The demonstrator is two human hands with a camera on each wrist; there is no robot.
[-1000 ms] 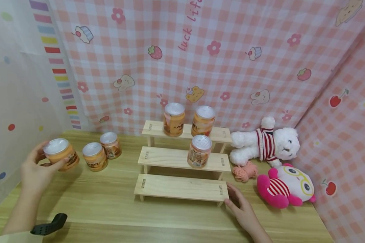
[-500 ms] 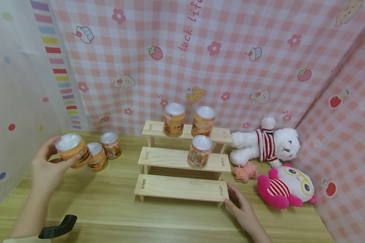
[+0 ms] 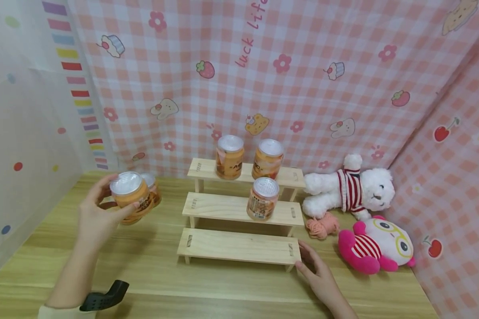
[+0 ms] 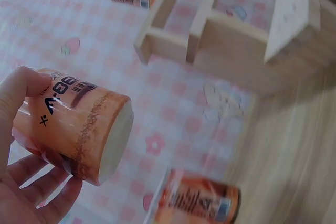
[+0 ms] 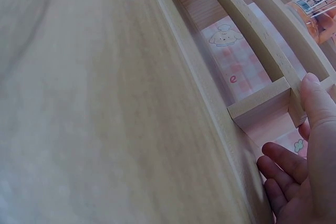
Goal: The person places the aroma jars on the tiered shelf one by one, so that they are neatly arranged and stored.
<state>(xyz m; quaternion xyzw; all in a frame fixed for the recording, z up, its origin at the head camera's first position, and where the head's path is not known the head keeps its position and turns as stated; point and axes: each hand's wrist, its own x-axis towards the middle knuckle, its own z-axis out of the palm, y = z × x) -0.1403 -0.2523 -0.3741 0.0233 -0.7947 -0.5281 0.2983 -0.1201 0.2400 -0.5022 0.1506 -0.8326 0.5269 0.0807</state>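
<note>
In the head view my left hand (image 3: 97, 217) grips an orange can (image 3: 129, 192) with a silver lid, held up over the left of the table. The left wrist view shows the thumb on one side of this can (image 4: 73, 124) and the fingers below, its pale base bare. Behind it stands another can (image 3: 155, 192), partly covered; a further can is almost wholly hidden. My right hand (image 3: 317, 274) holds the right end of a three-step wooden shelf (image 3: 239, 246) at its lowest board, thumb on the board's end (image 5: 296, 98), other fingers loosely bent.
Two cans (image 3: 229, 157) stand on the top step, and one can (image 3: 263, 199) is at the right of the middle step. To the shelf's right lie a white teddy bear (image 3: 349, 186), pink yarn (image 3: 322, 225) and a pink plush toy (image 3: 377, 246). A checked cloth (image 3: 239, 88) hangs behind.
My left hand has carried its can to the right, so it now covers the nearer standing can and part of the farther one. The right hand has stayed at the shelf's end.
</note>
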